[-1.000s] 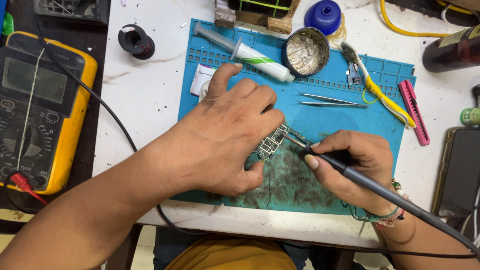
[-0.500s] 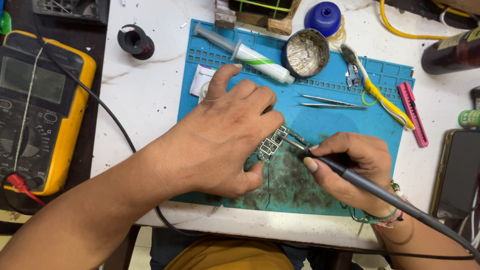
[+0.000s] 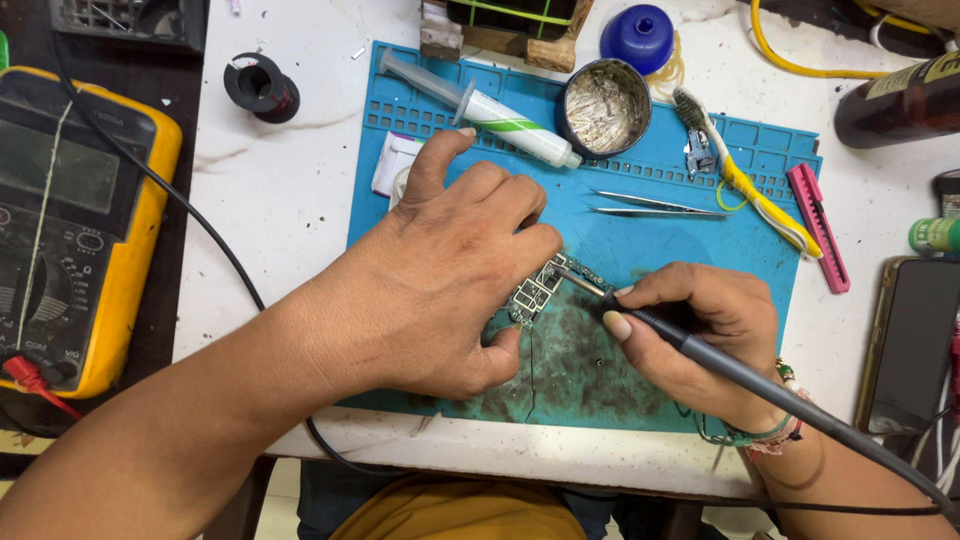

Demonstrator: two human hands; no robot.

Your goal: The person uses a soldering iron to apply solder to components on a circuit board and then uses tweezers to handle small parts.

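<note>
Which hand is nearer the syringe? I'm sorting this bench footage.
Left. The left hand has its thumb almost at the syringe; the right hand sits lower on the mat, holding the soldering iron.

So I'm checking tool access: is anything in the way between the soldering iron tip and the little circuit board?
Nothing visible. The right hand brings the soldering iron tip straight onto the circuit board. The left hand covers the board's left part only.
</note>
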